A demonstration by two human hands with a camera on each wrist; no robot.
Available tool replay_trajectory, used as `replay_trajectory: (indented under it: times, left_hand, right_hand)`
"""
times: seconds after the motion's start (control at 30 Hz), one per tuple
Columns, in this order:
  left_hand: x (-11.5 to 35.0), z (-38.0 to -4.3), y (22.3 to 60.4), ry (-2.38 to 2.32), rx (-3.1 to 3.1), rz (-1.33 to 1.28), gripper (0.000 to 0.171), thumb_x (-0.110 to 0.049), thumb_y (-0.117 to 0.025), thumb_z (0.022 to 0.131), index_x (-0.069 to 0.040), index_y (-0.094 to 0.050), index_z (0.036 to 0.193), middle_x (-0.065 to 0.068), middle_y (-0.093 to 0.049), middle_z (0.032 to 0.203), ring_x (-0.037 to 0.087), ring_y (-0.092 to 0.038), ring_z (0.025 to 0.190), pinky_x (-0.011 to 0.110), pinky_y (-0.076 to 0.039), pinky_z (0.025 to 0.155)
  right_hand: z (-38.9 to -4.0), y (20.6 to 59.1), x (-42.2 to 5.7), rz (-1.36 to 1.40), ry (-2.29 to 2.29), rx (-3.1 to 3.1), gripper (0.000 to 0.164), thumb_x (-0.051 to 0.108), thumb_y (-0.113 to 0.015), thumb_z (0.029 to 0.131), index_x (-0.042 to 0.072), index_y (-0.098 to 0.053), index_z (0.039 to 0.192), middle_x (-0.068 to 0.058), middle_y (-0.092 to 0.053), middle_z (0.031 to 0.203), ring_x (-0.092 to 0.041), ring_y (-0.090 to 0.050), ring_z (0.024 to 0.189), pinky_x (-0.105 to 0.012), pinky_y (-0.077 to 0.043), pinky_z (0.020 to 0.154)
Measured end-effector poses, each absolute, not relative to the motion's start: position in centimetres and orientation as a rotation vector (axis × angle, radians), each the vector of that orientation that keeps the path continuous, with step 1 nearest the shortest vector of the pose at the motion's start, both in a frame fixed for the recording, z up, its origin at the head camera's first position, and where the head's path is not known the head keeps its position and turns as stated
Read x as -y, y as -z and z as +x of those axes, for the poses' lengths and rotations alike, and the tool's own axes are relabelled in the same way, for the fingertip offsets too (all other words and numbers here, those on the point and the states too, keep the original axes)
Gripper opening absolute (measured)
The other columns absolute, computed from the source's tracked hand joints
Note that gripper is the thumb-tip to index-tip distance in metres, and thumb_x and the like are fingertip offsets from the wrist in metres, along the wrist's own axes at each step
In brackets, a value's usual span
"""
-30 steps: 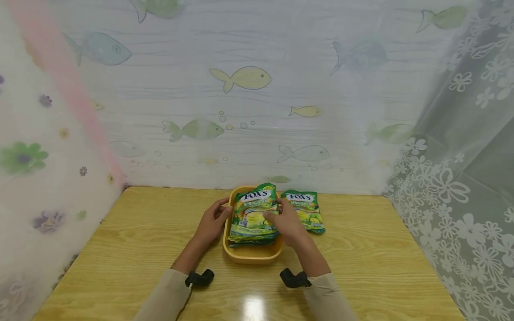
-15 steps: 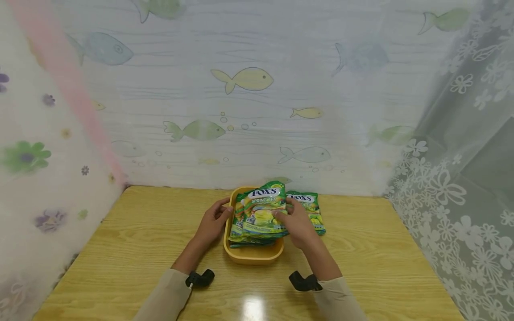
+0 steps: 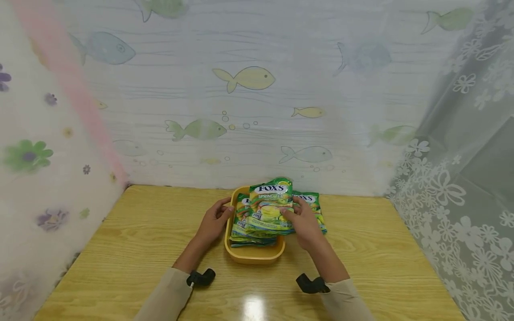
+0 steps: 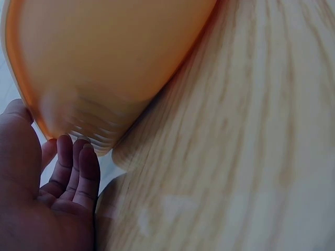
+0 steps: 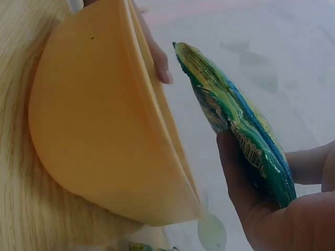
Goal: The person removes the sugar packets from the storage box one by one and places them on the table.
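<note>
My right hand (image 3: 307,226) pinches a green FOX'S Spring Tea candy bag (image 3: 270,206) by its right edge, thumb on the front. In the right wrist view this candy bag (image 5: 238,123) is seen edge-on, raised above the rim of a yellow plastic tub (image 5: 99,115). More bags of the same kind (image 3: 240,225) lie stacked in the tub, partly hidden under the held one. At the tub's left side, my left hand (image 3: 212,223) grips the rim, thumb over the edge. The left wrist view shows its fingers (image 4: 86,167) curled against the tub's outer wall.
Another FOX'S candy bag (image 3: 315,207) lies on the wooden table (image 3: 361,249) right of the tub, partly covered by the held bag and right hand. A fish-patterned curtain (image 3: 257,111) hangs along the table's back edge, with flowered sheets at both sides.
My right hand has lifted the top bag off the stack and moved it to the right, baring the bags beneath. My left hand has stayed at the tub's rim.
</note>
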State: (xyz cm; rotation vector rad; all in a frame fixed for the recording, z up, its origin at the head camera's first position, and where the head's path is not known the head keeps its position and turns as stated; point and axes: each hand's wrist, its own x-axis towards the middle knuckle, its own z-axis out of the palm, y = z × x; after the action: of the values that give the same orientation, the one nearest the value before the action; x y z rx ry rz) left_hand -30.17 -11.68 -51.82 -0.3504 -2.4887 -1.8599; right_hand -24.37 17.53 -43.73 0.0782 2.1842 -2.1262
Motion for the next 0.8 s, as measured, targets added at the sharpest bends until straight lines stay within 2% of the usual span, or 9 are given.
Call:
replay_trajectory:
  times: [0.17, 0.23, 0.33, 0.4, 0.53, 0.67, 0.8]
  left_hand:
    - [11.7, -30.2, 51.9, 1.864, 2.487, -0.356, 0.05, -0.035, -0.059, 0.111, -0.016, -0.052, 0.157, 0.012, -0.069, 0.115, 0.021, -0.07, 0.098, 0.033, -0.057, 0.086]
    - [11.7, -30.3, 52.0, 1.856, 2.486, -0.361, 0.05, -0.035, -0.059, 0.111, -0.015, -0.052, 0.157, 0.013, -0.069, 0.115, 0.021, -0.07, 0.098, 0.034, -0.056, 0.087]
    - [11.7, -30.3, 52.0, 1.851, 2.482, -0.357, 0.05, -0.034, -0.059, 0.111, -0.015, -0.052, 0.157, 0.013, -0.069, 0.114, 0.021, -0.07, 0.098, 0.033, -0.056, 0.087]
    - [11.7, -30.4, 52.1, 1.848, 2.479, -0.355, 0.05, -0.034, -0.059, 0.111, -0.015, -0.052, 0.157, 0.012, -0.069, 0.113, 0.02, -0.07, 0.097, 0.033, -0.056, 0.087]
    - [11.7, -30.5, 52.1, 1.859, 2.474, -0.348, 0.049, -0.034, -0.059, 0.111, -0.016, -0.053, 0.157, 0.011, -0.069, 0.113, 0.019, -0.07, 0.097, 0.032, -0.056, 0.087]
    - [11.7, -30.3, 52.0, 1.861, 2.48, -0.343, 0.048, -0.035, -0.06, 0.111, -0.018, -0.054, 0.156, 0.011, -0.07, 0.113, 0.02, -0.07, 0.097, 0.034, -0.056, 0.088]
    - [11.7, -30.3, 52.0, 1.861, 2.49, -0.336, 0.048, -0.036, -0.06, 0.111, -0.021, -0.053, 0.156, 0.012, -0.07, 0.114, 0.021, -0.07, 0.098, 0.035, -0.056, 0.089]
  right_hand:
    - [-24.4, 44.0, -18.2, 0.082, 2.15, -2.173, 0.067, 0.008, -0.055, 0.111, -0.003, -0.019, 0.167, -0.036, -0.024, 0.166, -0.051, -0.03, 0.152, -0.065, -0.027, 0.122]
    - [-24.4, 44.1, -18.5, 0.086, 2.162, -2.162, 0.067, 0.008, -0.055, 0.111, -0.003, -0.02, 0.166, -0.036, -0.031, 0.163, -0.049, -0.039, 0.148, -0.061, -0.035, 0.119]
    - [-24.5, 44.3, -18.9, 0.102, 2.172, -2.161, 0.065, 0.008, -0.055, 0.111, -0.002, -0.022, 0.166, -0.034, -0.04, 0.159, -0.042, -0.053, 0.138, -0.047, -0.049, 0.109]
    - [-24.5, 44.3, -19.2, 0.104, 2.184, -2.16, 0.064, 0.008, -0.055, 0.111, -0.002, -0.023, 0.166, -0.033, -0.046, 0.154, -0.036, -0.061, 0.127, -0.035, -0.055, 0.097]
    - [-24.4, 44.4, -19.9, 0.11, 2.221, -2.141, 0.061, 0.007, -0.055, 0.111, -0.003, -0.026, 0.164, -0.033, -0.05, 0.15, -0.021, -0.066, 0.113, -0.024, -0.056, 0.085]
    - [-24.4, 44.5, -20.5, 0.123, 2.243, -2.121, 0.06, 0.006, -0.055, 0.111, -0.003, -0.028, 0.163, -0.033, -0.05, 0.148, -0.015, -0.067, 0.105, -0.024, -0.056, 0.083]
    - [-24.3, 44.6, -21.1, 0.128, 2.248, -2.127, 0.061, 0.005, -0.054, 0.111, -0.004, -0.026, 0.164, -0.033, -0.05, 0.148, -0.012, -0.067, 0.105, -0.023, -0.056, 0.084]
